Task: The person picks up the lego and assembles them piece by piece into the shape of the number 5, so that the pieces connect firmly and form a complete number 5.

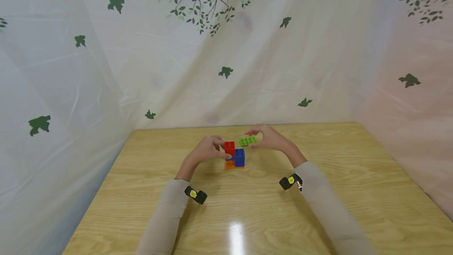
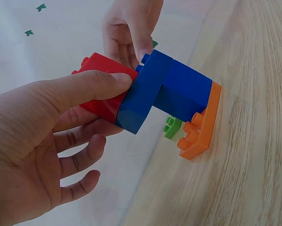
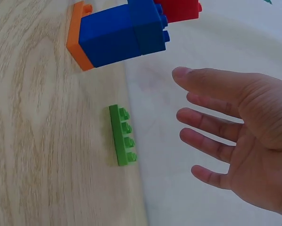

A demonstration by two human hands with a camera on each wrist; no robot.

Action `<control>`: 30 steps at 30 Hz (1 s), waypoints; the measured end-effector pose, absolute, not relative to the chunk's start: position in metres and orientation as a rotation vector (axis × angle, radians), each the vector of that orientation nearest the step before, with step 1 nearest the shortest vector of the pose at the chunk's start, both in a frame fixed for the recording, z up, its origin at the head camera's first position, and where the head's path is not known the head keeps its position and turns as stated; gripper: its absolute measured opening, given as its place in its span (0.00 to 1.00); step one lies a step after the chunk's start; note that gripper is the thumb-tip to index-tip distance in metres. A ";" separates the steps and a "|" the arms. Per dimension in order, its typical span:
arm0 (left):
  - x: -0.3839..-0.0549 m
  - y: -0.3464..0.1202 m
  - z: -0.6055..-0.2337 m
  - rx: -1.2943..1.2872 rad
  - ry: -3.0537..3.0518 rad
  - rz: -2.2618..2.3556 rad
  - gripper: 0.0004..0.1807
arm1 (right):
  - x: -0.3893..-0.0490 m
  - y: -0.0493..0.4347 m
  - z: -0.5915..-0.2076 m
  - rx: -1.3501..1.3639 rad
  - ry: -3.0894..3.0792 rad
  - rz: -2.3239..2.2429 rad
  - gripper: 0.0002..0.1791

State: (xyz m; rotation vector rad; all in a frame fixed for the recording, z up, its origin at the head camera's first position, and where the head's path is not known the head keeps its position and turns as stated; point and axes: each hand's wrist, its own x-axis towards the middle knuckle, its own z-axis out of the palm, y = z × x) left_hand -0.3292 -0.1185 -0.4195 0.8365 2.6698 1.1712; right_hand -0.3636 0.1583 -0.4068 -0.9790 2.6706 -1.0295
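Observation:
My left hand [image 1: 206, 150] grips the red block [image 2: 102, 62] on top of a small stack, its thumb pressed on the red side. Under the red block comes a narrower blue brick [image 2: 146, 92], which juts out past the larger blue block [image 2: 186, 89] below it. An orange plate [image 2: 208, 127] with studs showing on one side forms the base on the table. My right hand [image 1: 270, 139] hovers with spread fingers, thumb apart from the stack, and holds nothing. Near it a flat green studded plate [image 3: 117, 136] lies on the table, just behind the stack.
The wooden table [image 1: 247, 200] carries the blocks toward its far edge. Behind it hangs a pale curtain [image 1: 269, 74] printed with leaves and birds, which also closes off both sides. Each sleeve has a black wrist camera [image 1: 196, 195] strapped on.

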 end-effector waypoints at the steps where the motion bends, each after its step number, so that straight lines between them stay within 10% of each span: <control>1: -0.329 -0.119 -0.420 0.831 2.672 1.168 0.21 | -0.366 0.158 -0.407 -0.978 2.678 -1.023 0.26; 30: -0.331 -0.118 -0.422 0.851 2.693 1.152 0.16 | -0.403 0.149 -0.449 -0.867 2.843 -0.839 0.24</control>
